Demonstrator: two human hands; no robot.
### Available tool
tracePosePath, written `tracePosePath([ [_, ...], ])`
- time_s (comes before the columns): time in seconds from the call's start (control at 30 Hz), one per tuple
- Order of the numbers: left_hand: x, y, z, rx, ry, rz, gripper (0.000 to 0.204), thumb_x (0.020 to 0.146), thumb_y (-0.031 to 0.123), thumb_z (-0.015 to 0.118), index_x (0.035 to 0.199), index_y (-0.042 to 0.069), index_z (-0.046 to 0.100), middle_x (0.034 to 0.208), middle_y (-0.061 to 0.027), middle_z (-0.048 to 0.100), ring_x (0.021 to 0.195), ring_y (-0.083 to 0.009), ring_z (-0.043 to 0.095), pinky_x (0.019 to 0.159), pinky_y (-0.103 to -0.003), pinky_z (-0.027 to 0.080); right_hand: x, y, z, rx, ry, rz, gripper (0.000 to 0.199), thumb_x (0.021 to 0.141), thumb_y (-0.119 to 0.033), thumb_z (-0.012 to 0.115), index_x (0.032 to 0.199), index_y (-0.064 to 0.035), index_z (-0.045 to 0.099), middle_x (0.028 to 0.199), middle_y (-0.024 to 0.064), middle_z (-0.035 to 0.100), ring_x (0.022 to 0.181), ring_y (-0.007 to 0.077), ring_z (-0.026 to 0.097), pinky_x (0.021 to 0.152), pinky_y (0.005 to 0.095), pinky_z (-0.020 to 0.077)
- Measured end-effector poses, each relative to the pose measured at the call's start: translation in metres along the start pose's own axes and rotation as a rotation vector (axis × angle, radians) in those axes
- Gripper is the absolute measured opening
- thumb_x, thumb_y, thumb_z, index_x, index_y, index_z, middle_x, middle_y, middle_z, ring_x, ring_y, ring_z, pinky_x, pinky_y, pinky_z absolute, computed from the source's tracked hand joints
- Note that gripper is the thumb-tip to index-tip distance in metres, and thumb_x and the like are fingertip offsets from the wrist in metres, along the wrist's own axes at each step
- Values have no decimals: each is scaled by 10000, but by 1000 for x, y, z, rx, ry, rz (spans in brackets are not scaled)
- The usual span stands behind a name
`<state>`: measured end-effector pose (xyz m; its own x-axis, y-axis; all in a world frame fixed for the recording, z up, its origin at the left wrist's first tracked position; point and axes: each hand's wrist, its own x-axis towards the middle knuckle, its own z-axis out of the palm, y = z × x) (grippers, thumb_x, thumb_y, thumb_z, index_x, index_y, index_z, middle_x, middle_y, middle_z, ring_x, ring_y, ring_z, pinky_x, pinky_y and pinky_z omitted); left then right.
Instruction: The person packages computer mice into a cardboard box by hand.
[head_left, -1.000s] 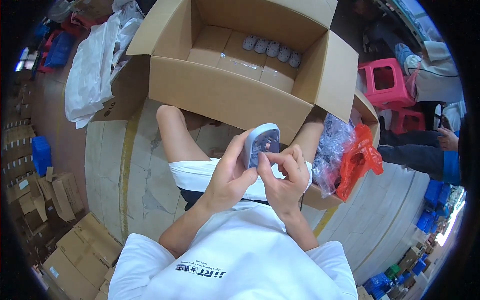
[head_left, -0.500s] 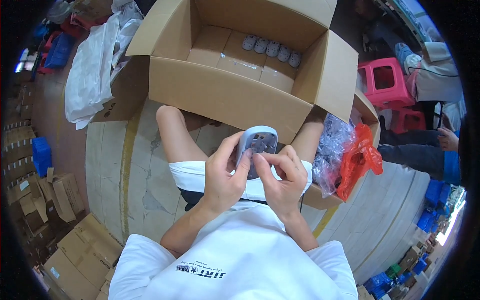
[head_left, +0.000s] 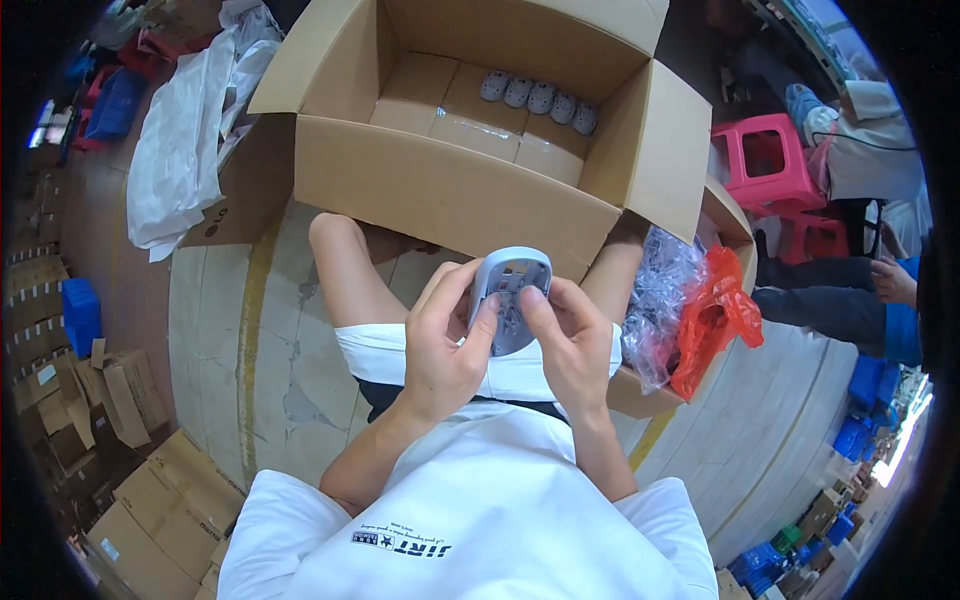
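Between my two hands, above my lap, is an oval grey plastic housing [head_left: 511,325] with a pale rim, its open inner side facing up toward me. Small parts and fittings show inside it, too small to name. My left hand [head_left: 445,340] wraps the housing's left side, thumb over its inner edge. My right hand [head_left: 571,335] grips the right side, with the thumb pressing on the inside near the top; the fingers behind are mostly hidden. Several similar grey oval pieces [head_left: 541,98] stand in a row inside the large open cardboard box [head_left: 450,185] ahead of me.
Right of my knee, a lower carton holds clear plastic bags [head_left: 660,300] and a red plastic bag [head_left: 715,320]. Pink stools [head_left: 775,165] and a seated person [head_left: 840,310] are farther right. White sheeting [head_left: 180,150] drapes over a carton at left. Flattened cartons [head_left: 170,500] lie lower left.
My right thumb has moved from the housing's middle up to its upper right, and my right fingers have closed round its side. The housing has turned more openly toward me.
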<state>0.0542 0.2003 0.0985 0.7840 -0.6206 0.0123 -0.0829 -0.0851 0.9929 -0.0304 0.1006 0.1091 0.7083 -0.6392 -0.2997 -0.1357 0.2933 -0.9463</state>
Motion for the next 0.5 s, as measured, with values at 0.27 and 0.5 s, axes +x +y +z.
tracePosePath([
  [0.27, -2, 7, -1, -100, -24, -132, 326, 885, -74, 536, 1210, -54, 525, 1100, -117, 594, 929, -172, 597, 851, -256, 504, 4, 0, -4, 1, -67, 34, 269, 906, -97, 651, 1128, 53, 623, 936, 84, 686, 760, 106, 603, 684, 209, 500],
  [0.5, -3, 3, -4, -107, -49, -118, 346, 877, -76, 548, 1222, -60, 528, 1102, -133, 612, 923, -180, 617, 831, -251, 520, 6, -3, -9, -71, -90, 43, 256, 873, -52, 655, 1109, 45, 639, 892, 77, 691, 740, 103, 592, 655, 206, 491],
])
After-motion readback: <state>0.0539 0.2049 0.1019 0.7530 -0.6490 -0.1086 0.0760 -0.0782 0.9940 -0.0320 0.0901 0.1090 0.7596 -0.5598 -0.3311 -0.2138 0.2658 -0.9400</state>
